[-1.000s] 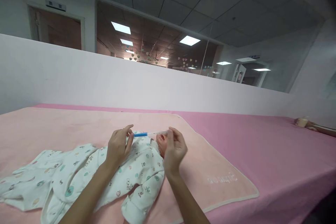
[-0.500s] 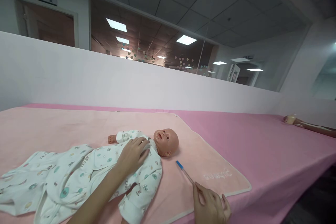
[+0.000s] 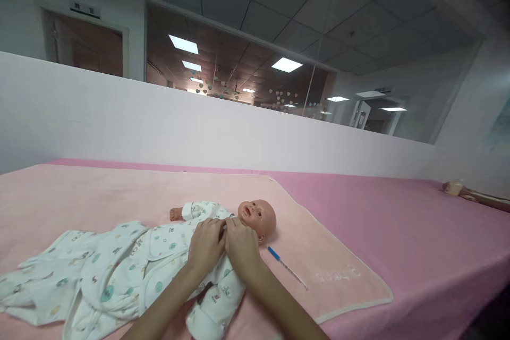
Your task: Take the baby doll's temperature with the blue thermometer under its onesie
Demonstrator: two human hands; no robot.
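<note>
A baby doll (image 3: 258,218) lies on its back on a pale pink blanket (image 3: 338,276), dressed in a white printed romper (image 3: 131,255). My left hand (image 3: 205,247) and my right hand (image 3: 241,247) rest side by side on the doll's chest just below its chin, fingers curled and pinching the romper's neckline. A thin thermometer with a blue tip (image 3: 287,267) lies on the blanket to the right of the doll, apart from both hands.
The blanket lies on a long pink-covered table (image 3: 418,234) backed by a white partition wall (image 3: 199,127). Another person's arm (image 3: 482,197) rests on the far right end beside a small pale object (image 3: 452,187).
My right hand let go of the thermometer, which now lies on the blanket, and came back to the doll's chest beside my left hand. A second ago both hands held it above the doll.
</note>
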